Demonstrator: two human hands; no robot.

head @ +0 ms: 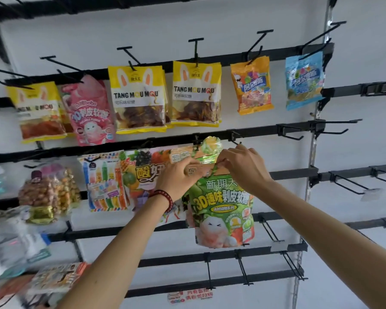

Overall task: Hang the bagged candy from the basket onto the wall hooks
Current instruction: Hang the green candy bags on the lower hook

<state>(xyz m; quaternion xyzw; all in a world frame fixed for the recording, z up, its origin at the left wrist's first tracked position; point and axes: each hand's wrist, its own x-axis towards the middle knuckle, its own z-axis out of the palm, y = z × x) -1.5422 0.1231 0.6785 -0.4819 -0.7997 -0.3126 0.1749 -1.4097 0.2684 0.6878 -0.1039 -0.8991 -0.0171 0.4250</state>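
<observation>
The step in hand is the hanging itself: a green 3D peel-gummy bag (223,215) is held up to the second rail (265,130) of the wall rack, its header not yet threaded on, as far as I can tell. The left hand (178,175) grips the bag's top left edge, fingers curled over the header. The right hand (243,166) pinches the top right part, close to where the hang hole should be. The hole itself is hidden by the fingers.

The bag hangs straight down from both hands, its body below and between the wrists, in front of the rack. A black hook (236,139) juts from the rail just above the right hand's knuckles, with what looks like another green bag (211,144) just to its left.

The next move likely calls for lifting the header a little, lining the hole up with the hook's tip, then sliding the bag back toward the wall. A fruit-print bag (147,172) hangs just to the left, so the left hand has little room.
</observation>
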